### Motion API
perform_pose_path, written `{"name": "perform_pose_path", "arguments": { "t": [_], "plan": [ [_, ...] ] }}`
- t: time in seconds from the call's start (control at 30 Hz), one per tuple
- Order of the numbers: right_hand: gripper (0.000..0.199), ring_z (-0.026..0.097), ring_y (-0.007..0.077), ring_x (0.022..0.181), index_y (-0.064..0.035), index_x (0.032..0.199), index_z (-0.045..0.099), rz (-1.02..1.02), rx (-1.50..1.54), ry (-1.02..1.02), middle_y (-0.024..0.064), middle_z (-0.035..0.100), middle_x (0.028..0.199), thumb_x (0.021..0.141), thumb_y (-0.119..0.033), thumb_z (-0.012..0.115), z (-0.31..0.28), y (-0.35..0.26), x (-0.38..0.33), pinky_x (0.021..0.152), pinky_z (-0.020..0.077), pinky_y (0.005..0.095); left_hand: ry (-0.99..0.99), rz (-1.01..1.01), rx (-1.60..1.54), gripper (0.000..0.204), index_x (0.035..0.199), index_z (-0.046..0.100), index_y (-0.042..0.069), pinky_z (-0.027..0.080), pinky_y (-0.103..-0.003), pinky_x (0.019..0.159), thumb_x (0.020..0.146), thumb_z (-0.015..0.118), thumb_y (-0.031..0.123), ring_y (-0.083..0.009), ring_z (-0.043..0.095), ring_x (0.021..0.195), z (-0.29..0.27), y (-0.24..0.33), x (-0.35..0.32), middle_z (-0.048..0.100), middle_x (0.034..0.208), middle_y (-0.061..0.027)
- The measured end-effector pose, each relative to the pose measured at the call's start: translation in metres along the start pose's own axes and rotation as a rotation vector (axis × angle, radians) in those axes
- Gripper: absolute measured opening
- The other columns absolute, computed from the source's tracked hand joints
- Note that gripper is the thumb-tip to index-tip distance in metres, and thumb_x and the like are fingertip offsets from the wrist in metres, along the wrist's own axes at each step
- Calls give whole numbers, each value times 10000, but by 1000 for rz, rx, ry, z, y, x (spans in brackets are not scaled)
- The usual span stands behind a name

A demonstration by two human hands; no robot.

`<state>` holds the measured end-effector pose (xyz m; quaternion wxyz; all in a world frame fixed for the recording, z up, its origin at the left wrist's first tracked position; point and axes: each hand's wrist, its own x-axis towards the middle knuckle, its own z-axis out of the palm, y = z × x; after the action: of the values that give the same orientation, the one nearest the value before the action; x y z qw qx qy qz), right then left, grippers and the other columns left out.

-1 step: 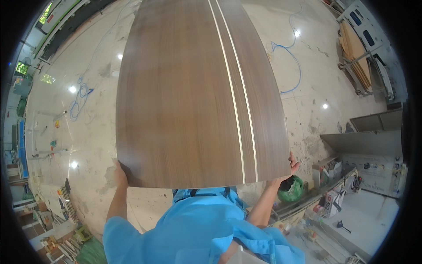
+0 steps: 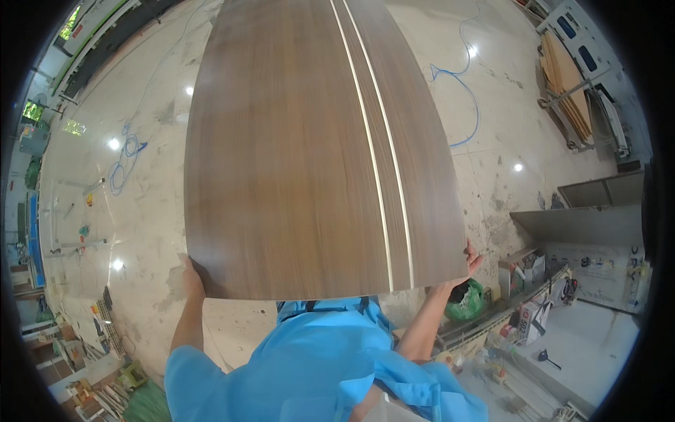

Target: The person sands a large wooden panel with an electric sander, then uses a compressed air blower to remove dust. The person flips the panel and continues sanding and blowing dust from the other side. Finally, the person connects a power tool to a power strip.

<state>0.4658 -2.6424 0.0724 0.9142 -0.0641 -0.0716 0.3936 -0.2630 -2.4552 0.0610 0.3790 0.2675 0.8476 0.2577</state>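
Observation:
A long brown wood-grain panel (image 2: 295,155) with two pale parallel strips along its right part stretches away from my body. My left hand (image 2: 191,277) grips its near left corner, the fingers partly hidden by the board. At the near right corner my right hand (image 2: 470,266) is closed round the edge, with some fingertips showing beside it. The near edge lies level with my waist, just in front of my blue shirt. What bears the panel's far end is out of sight.
Blue hoses lie on the floor, one on the left (image 2: 128,158) and one on the right (image 2: 470,88). A green bag (image 2: 465,302) sits close to my right forearm, beside a cluttered workbench (image 2: 573,344). Boards (image 2: 562,84) lean on a rack at the far right. Scrap wood (image 2: 98,394) lies lower left.
The panel's near right corner and my right hand have shifted very slightly to the right. Both hands keep their hold.

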Motion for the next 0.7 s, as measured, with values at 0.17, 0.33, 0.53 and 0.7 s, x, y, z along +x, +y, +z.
{"name": "perform_pose_path", "arguments": {
  "t": [0.17,0.33,0.53,0.7],
  "plan": [
    [653,485,314,1415,-68,835,710,-17,-146,-150,133,702,1308,1102,-561,375,113,-29,57,1244,243,621,-142,18,-260,845,1508,443,-128,380,-403,1165,1102,359,608,-303,517,1369,49,-9,-21,522,1531,-178],
    [550,197,327,1601,-162,1205,750,-40,-325,-547,92,438,1646,1097,-552,377,245,-39,118,1292,104,622,-344,-114,-553,811,1567,388,-47,343,-415,1223,1099,341,614,-312,454,1459,118,-5,-67,457,1602,-179],
    [541,218,322,1560,-158,1197,746,-193,-966,-841,94,450,1609,1097,-541,377,345,-30,145,1266,124,610,-546,-395,-817,824,1564,424,20,390,-509,1197,1077,308,675,-345,503,1418,214,3,-121,495,1572,-183],
    [533,235,318,1526,-155,1191,742,-205,-1229,-1004,95,460,1577,1096,-532,378,361,6,143,1244,140,601,-800,-272,-1004,831,1548,446,38,418,-517,1179,1069,280,697,-359,526,1387,310,15,-176,537,1521,-194]
  ]
}}
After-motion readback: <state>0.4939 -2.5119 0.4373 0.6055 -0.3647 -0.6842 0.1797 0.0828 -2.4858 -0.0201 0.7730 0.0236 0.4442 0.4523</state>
